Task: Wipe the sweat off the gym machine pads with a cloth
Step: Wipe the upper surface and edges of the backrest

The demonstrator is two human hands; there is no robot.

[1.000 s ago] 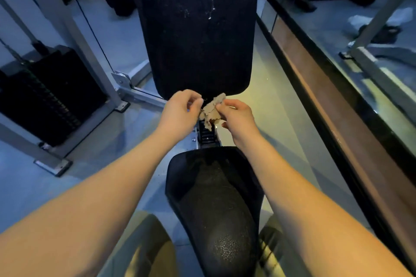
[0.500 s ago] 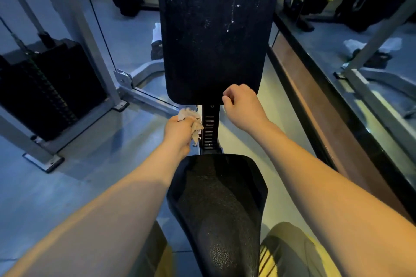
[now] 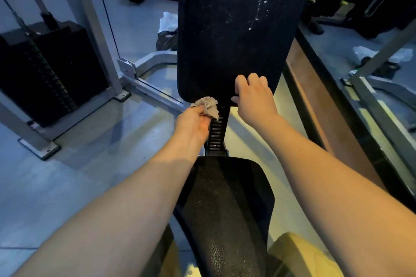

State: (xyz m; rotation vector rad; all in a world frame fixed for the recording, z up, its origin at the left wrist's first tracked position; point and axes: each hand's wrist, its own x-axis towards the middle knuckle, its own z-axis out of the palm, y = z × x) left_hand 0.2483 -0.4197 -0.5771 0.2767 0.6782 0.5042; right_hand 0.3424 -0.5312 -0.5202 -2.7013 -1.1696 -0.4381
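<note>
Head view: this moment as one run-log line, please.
left hand: holds cloth at back pad edge | right hand: grips back pad corner | seat pad: untouched

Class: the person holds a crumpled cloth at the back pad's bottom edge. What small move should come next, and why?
Probably slide the cloth up onto the back pad and start wiping. The left hand holds it bunched just at the pad's lower edge, white streaks show higher up, and the right hand grips that edge.
</note>
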